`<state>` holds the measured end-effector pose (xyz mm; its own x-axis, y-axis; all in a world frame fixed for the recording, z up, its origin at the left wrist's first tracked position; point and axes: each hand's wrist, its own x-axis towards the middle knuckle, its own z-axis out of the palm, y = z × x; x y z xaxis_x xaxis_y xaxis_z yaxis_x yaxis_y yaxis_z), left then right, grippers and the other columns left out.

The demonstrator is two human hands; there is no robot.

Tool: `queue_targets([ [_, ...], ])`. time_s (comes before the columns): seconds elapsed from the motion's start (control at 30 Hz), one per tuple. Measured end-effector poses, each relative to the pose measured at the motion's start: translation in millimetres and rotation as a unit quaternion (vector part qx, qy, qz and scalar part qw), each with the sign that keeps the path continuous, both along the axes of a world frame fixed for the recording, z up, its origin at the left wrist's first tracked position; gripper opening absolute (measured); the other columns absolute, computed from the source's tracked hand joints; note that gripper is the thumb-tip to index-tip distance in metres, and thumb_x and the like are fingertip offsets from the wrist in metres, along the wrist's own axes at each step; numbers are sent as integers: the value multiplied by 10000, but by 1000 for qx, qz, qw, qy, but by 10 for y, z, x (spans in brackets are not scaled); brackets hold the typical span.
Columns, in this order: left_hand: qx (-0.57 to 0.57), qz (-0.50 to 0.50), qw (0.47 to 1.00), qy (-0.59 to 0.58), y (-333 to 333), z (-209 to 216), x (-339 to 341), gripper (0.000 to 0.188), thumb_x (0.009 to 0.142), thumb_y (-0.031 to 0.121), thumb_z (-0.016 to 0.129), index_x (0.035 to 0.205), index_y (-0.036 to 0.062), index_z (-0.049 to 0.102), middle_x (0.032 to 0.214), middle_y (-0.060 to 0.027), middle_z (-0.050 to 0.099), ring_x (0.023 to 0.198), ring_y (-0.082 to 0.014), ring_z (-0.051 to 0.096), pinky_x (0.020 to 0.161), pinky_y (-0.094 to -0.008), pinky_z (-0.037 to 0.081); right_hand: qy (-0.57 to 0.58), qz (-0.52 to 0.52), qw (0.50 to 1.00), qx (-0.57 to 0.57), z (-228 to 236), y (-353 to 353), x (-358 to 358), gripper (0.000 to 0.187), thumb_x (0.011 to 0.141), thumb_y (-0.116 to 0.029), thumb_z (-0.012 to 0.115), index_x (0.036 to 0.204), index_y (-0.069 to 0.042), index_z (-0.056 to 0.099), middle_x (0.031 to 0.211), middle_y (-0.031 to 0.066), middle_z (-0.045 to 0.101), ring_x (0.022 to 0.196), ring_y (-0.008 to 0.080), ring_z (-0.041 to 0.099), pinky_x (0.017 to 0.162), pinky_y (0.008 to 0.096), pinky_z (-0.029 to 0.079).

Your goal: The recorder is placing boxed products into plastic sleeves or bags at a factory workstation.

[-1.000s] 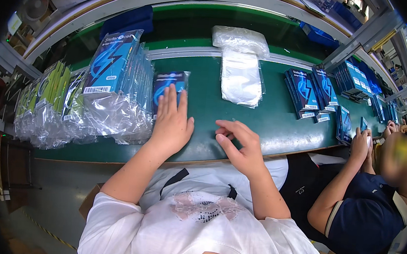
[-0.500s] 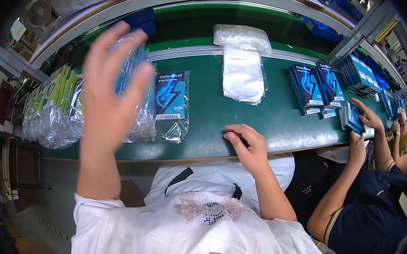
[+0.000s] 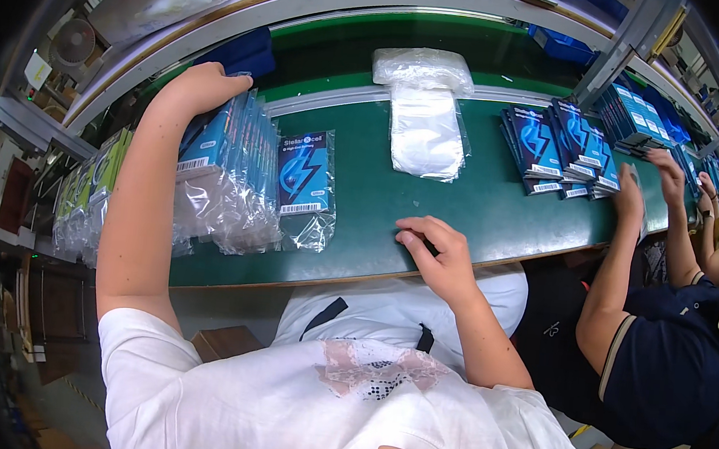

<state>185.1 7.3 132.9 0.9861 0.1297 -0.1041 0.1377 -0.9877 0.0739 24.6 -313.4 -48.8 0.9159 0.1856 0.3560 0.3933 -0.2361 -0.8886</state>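
Bagged blue packets (image 3: 241,159) stand packed in a leaning row on the counter (image 3: 360,216), left of the clear bags (image 3: 427,136). The left hand (image 3: 216,88) is over the row's far top edge, well left of the clear bags, its fingers bent downward; their tips are hidden, so I cannot tell whether they grip a packet or only rest there. The right hand (image 3: 433,246) is on the near side of the clear bags, loosely curled with a narrow gap between thumb and forefinger, and no thing shows in it. One bagged packet (image 3: 305,173) lies flat, between the row and the clear bags. Farther left of the clear bags are green packets (image 3: 106,166); to their right are blue packs (image 3: 539,146).

For good handling, I would have the left fingers press on the firm upper edges rather than the slippery loose plastic, pushing evenly so that the row does not fan or slide. The free right hand could steady the near end, where the slack plastic may snag.
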Motion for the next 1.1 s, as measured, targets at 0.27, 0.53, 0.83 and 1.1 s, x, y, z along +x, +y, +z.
queue_targets([
  [0.27, 14, 40, 998, -38, 17, 12, -57, 808, 798, 651, 547, 1185, -56, 591, 1199, -251, 592, 1082, -338, 602, 956, -388, 432, -8, 2, 1000, 2, -18, -1, -3, 151, 863, -33, 611, 1001, 17, 650, 801, 102, 626, 709, 187, 608, 656, 285, 476],
  [0.53, -176, -323, 879, -304, -992, -165, -1136, 312, 848, 156, 656, 1135, 37, 627, 1210, -142, 576, 1180, -290, 522, 1019, -374, 375, -171, -150, 973, -30, 90, -64, 174, 138, 821, -15, 635, 957, 1, 652, 856, 114, 632, 788, 258, 606, 704, 341, 482],
  [0.83, -181, -350, 877, -276, -1759, -1708, -686, 287, 813, 60, 628, 1097, 89, 650, 1169, -82, 601, 1157, -283, 522, 955, -400, 393, -229, -362, 816, -389, 147, -702, 1281, 431, 750, -186, 717, 1099, 33, 592, 1129, 147, 590, 1085, 309, 536, 902, 490, 396],
  [1.1, -215, -341, 884, -238, -1724, -1754, -441, 194, 814, 28, 580, 937, 98, 713, 940, -37, 645, 939, -233, 579, 839, -385, 416, -9, -370, 799, -474, 323, -599, 1042, 623, 700, -340, 773, 1243, -89, 599, 1145, 214, 564, 1070, 391, 542, 921, 496, 423],
])
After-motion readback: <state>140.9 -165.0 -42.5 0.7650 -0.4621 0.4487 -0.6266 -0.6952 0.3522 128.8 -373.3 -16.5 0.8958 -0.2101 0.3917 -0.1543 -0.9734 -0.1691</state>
